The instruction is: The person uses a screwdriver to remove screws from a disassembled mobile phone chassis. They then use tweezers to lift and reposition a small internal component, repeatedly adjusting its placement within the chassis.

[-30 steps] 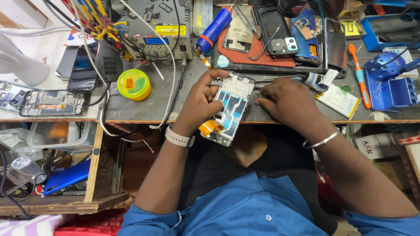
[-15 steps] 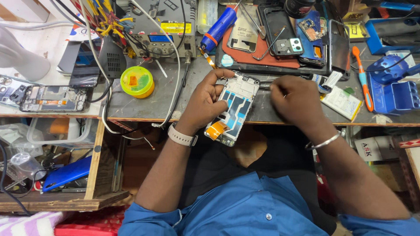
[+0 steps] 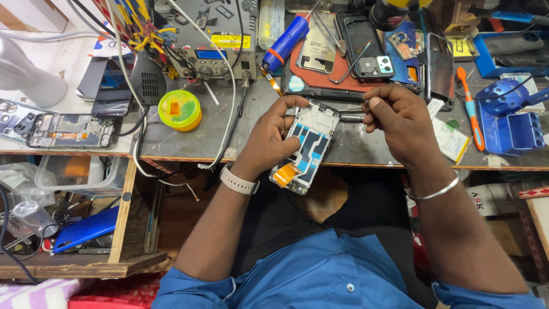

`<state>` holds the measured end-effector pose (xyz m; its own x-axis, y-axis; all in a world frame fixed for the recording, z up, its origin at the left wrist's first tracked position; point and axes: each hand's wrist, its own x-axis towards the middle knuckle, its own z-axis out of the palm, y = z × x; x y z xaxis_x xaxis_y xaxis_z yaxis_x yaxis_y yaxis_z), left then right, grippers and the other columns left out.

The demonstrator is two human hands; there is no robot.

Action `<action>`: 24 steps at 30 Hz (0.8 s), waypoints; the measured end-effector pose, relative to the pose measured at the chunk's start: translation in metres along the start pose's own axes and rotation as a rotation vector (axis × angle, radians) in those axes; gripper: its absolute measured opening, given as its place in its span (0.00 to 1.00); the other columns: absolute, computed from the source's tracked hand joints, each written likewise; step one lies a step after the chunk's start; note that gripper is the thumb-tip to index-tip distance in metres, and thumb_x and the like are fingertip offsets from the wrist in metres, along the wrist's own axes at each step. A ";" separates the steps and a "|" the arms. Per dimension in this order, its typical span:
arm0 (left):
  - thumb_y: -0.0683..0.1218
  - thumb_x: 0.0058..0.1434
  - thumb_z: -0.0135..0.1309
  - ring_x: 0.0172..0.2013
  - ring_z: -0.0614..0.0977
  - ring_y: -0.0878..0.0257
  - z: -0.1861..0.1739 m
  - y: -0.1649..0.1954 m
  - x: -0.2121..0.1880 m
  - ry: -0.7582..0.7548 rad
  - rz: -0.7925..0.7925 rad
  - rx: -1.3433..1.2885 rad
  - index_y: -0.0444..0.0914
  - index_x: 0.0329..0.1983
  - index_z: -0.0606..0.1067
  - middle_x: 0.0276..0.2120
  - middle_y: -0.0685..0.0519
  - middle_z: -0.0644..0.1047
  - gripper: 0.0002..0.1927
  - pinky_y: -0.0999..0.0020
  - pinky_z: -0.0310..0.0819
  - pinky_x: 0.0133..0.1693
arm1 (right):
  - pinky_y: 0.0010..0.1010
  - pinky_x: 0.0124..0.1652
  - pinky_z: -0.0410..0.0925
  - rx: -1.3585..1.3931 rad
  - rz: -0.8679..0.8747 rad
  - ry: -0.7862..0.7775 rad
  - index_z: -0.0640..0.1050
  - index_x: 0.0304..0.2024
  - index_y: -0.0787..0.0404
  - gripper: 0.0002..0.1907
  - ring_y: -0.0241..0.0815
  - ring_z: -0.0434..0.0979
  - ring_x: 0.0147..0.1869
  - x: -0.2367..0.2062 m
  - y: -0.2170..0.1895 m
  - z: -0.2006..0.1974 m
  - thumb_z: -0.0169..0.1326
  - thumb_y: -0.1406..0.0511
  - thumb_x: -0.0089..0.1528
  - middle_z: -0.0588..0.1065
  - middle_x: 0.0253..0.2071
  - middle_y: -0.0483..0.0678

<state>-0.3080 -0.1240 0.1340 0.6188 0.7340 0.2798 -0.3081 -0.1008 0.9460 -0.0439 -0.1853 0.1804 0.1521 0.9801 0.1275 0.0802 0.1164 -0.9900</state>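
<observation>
— Where was the opened white phone frame with its orange flex cable [image 3: 306, 146]?

— At the bench edge, gripped in our left hand [image 3: 274, 137] (steadied); our right hand [image 3: 400, 123] pinched a slim metal tool [image 3: 350, 116] against its top.

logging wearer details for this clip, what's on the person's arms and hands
Both hands are bare, no gloves. The left wrist carries a white watch with a pale strap; the right wrist a thin silver bangle. Blue shirt sleeves are pushed up past the elbows.
</observation>
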 end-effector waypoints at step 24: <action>0.32 0.52 0.47 0.43 0.82 0.71 -0.003 0.004 0.002 0.000 0.014 0.090 0.35 0.64 0.64 0.41 0.50 0.82 0.32 0.76 0.77 0.45 | 0.42 0.43 0.70 -1.136 -0.408 -0.583 0.79 0.41 0.59 0.07 0.53 0.78 0.43 0.048 -0.056 0.052 0.54 0.71 0.60 0.77 0.37 0.49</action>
<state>-0.3103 -0.1213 0.1376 0.6149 0.7322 0.2931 -0.2508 -0.1707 0.9529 -0.0923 -0.1362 0.2388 -0.4951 0.8657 0.0736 0.8305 0.4964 -0.2526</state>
